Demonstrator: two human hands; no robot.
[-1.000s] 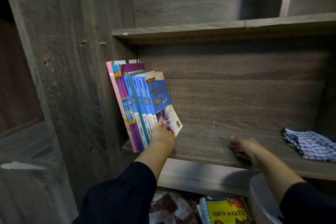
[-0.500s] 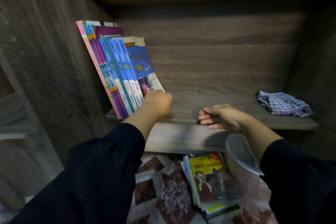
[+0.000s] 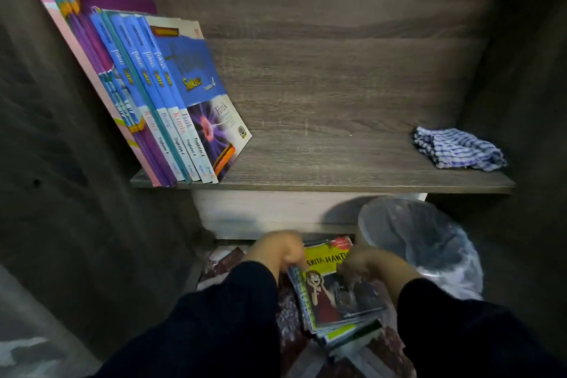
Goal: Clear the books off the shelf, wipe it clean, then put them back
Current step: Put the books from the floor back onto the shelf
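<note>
Head view: down from the shelf (image 3: 337, 186) now, both hands at the pile of books (image 3: 337, 301) on the floor, bottom centre. Left hand (image 3: 276, 250) curled at the pile's left edge, right hand (image 3: 365, 262) on top; grip too blurred to tell. Upper left, books (image 3: 159, 95) leaning, restocked. Checked cloth (image 3: 457, 149) idle at right. Wiping apparently done; next batch due.

Dim picture with dark, vignetted corners. Soft light from the front falls on the grey wood-grain shelf board (image 3: 337, 163) and the leaning row of blue and purple schoolbooks (image 3: 159, 95). Both hands (image 3: 276, 250) (image 3: 365, 261) are motion-blurred. Wide-angle distortion bends the edges.
</note>
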